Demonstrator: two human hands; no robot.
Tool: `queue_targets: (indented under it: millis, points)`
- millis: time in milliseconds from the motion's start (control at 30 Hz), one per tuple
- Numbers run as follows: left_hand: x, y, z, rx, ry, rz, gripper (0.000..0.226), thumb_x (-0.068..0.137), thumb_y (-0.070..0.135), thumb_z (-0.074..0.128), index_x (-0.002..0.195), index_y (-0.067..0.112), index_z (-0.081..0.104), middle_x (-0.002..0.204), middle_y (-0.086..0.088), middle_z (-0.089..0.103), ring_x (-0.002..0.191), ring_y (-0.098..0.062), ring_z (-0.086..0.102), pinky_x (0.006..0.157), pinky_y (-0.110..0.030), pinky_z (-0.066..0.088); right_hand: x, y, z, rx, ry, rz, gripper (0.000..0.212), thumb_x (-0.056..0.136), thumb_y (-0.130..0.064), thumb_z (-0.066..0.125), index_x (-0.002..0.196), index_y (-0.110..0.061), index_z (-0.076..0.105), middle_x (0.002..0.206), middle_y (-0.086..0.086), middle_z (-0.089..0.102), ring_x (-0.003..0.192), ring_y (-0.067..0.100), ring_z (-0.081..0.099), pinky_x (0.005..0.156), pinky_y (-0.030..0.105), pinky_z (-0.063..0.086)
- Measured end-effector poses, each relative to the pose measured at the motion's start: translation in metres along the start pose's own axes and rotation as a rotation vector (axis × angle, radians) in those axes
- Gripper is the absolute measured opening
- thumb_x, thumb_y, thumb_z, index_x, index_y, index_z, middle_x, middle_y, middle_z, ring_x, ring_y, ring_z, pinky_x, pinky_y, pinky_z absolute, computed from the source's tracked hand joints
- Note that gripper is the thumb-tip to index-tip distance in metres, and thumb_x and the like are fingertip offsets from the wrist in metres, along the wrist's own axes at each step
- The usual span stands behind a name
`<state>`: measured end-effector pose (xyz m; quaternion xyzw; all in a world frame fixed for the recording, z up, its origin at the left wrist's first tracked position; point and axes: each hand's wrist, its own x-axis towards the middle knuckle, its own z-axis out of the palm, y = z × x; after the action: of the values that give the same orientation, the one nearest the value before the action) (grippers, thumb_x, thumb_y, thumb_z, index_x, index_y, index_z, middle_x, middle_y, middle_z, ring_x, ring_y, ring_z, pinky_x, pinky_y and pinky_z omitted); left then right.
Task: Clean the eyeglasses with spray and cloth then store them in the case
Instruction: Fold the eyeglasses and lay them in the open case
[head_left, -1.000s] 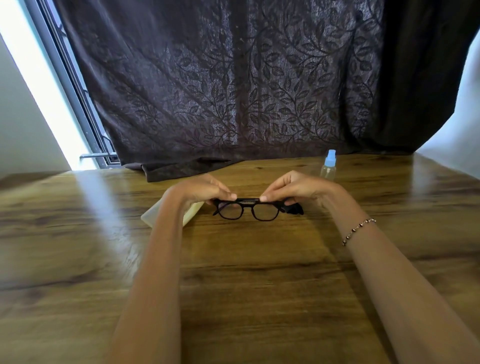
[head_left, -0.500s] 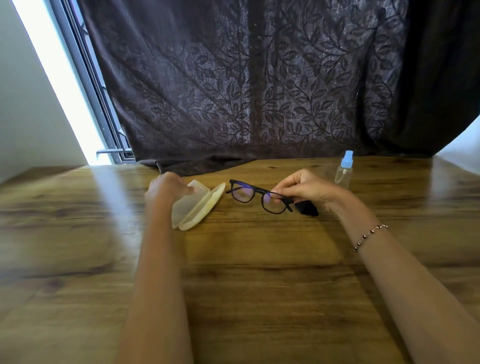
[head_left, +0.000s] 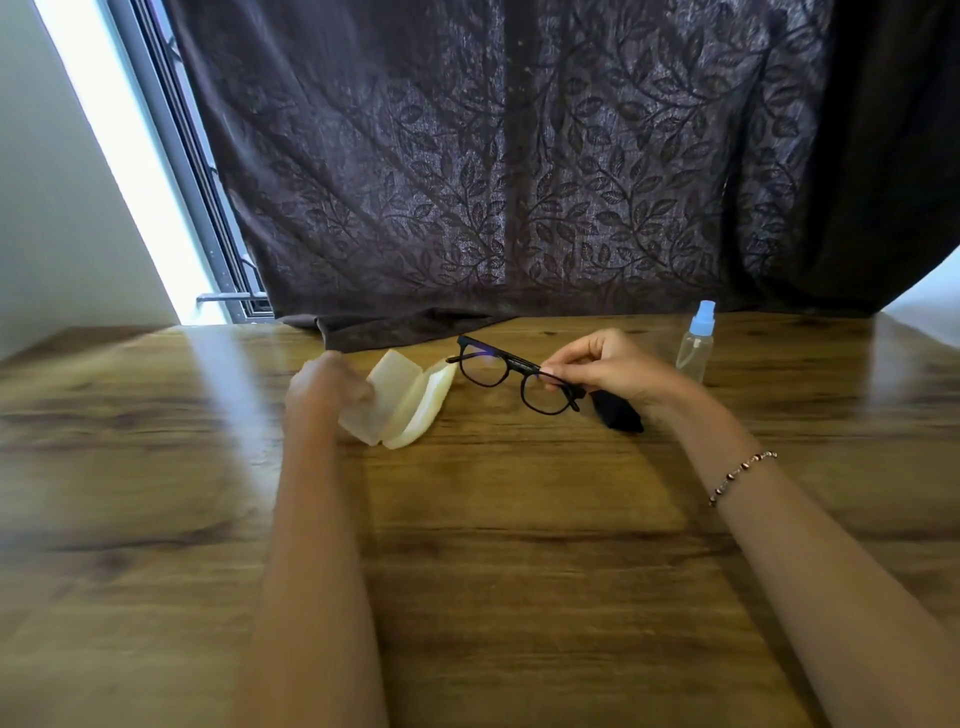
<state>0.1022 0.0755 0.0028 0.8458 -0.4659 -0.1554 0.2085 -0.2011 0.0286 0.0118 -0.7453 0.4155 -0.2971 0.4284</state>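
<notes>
Both bare forearms extended forward over the table (head_left: 519, 571), left hand (head_left: 324, 384) curled and blurred at the case (head_left: 410, 405), right hand (head_left: 608, 366) pinched on the eyeglasses (head_left: 511, 374), raised beside the case, wrist braceleted

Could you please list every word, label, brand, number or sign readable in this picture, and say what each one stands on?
None: no text can be read anywhere in this view.
Spray bottle: clear with a blue cap, no label visible.
Eyeglasses: plain black frame, no brand mark discernible.
Case: pale, open, blurred, no print visible.
Black cloth: no marking.
Curtain: leaf pattern only.
</notes>
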Motion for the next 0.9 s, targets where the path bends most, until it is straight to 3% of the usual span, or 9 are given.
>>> queue_targets:
  millis: [100, 233, 400, 500, 633, 767, 900]
  points:
    - [-0.002, 0.011, -0.001, -0.022, 0.077, 0.146, 0.026, 0.084, 0.031, 0.068, 0.108, 0.023, 0.068, 0.115, -0.007, 0.064, 0.103, -0.028, 0.059, 0.090, -0.039, 0.049, -0.001, -0.004, -0.002, -0.030, 0.018, -0.033, 0.007, 0.081, -0.018, 0.075, 0.088, -0.018, 0.077, 0.088, 0.001, 0.076, 0.097, 0.021, 0.068, 0.095, 0.037, 0.050]
    - [-0.013, 0.038, 0.008, -0.153, 0.031, 0.409, 0.015, 0.082, 0.018, 0.072, 0.094, 0.026, 0.072, 0.101, -0.004, 0.070, 0.096, -0.022, 0.063, 0.091, -0.037, 0.051, -0.002, -0.012, -0.002, -0.157, -0.079, -0.092, 0.009, 0.081, -0.017, 0.075, 0.083, -0.025, 0.075, 0.087, -0.002, 0.075, 0.086, 0.007, 0.067, 0.087, 0.026, 0.049]
    - [-0.028, 0.070, 0.020, -0.123, -0.046, 0.624, 0.019, 0.081, 0.023, 0.072, 0.100, 0.026, 0.073, 0.096, 0.004, 0.069, 0.085, -0.008, 0.058, 0.084, -0.024, 0.044, -0.005, -0.020, -0.004, -0.286, -0.160, -0.004, 0.003, 0.078, -0.024, 0.078, 0.081, -0.025, 0.078, 0.085, -0.011, 0.075, 0.094, 0.005, 0.064, 0.093, 0.031, 0.046]
    - [-0.035, 0.082, 0.025, -0.105, -0.069, 0.696, 0.021, 0.081, 0.025, 0.072, 0.102, 0.026, 0.073, 0.099, 0.003, 0.070, 0.092, -0.010, 0.060, 0.084, -0.022, 0.044, -0.006, -0.024, -0.004, -0.312, -0.178, 0.029, 0.007, 0.078, -0.026, 0.077, 0.083, -0.021, 0.079, 0.077, -0.012, 0.074, 0.087, 0.006, 0.063, 0.086, 0.030, 0.046]
    - [-0.037, 0.086, 0.029, -0.095, -0.079, 0.733, 0.022, 0.082, 0.025, 0.071, 0.104, 0.026, 0.073, 0.107, 0.001, 0.070, 0.100, -0.012, 0.061, 0.091, -0.027, 0.046, -0.002, -0.025, -0.001, -0.305, -0.100, 0.055, 0.012, 0.079, -0.025, 0.077, 0.089, -0.018, 0.079, 0.082, -0.010, 0.072, 0.088, 0.007, 0.059, 0.076, 0.024, 0.044]
    - [-0.035, 0.086, 0.032, -0.090, -0.081, 0.732, 0.023, 0.083, 0.024, 0.070, 0.106, 0.026, 0.072, 0.112, 0.001, 0.069, 0.105, -0.014, 0.060, 0.097, -0.033, 0.046, 0.000, -0.021, 0.005, -0.315, -0.064, 0.083, 0.006, 0.078, -0.024, 0.078, 0.084, -0.022, 0.078, 0.086, -0.008, 0.073, 0.090, 0.008, 0.060, 0.080, 0.026, 0.045]
    - [-0.033, 0.085, 0.036, -0.114, -0.089, 0.729, 0.022, 0.083, 0.021, 0.070, 0.105, 0.023, 0.073, 0.112, 0.000, 0.070, 0.105, -0.014, 0.060, 0.098, -0.033, 0.045, -0.002, -0.018, 0.011, -0.355, -0.098, 0.101, 0.006, 0.078, -0.023, 0.078, 0.074, -0.027, 0.076, 0.067, -0.016, 0.070, 0.068, -0.003, 0.057, 0.060, 0.018, 0.040]
